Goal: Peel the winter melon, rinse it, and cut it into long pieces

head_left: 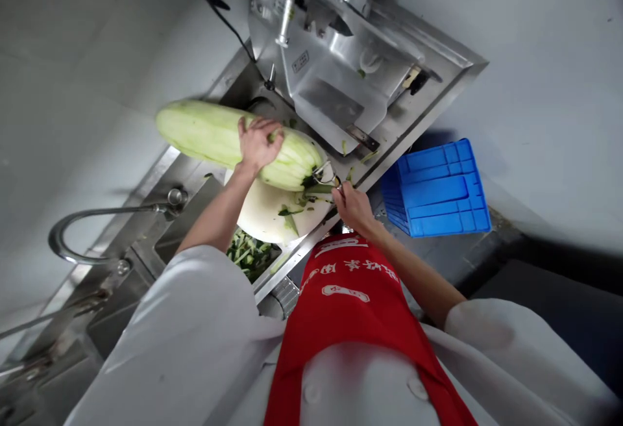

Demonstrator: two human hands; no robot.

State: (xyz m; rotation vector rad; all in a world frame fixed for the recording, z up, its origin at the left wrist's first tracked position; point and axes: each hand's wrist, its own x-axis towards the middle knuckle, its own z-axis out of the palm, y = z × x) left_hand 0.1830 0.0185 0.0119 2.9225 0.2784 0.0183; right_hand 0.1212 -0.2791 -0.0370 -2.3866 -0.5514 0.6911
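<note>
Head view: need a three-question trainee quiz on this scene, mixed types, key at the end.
1. Multiple choice. What does the right hand hold?
A) a peeler
B) a ladle
C) a sponge

2. True or false. The left hand rests on the long pale green gourd.

3. Fill in the blank. The plastic crate beside the metal counter is ____.

Key: 1 A; 2 true; 3 blue.
</note>
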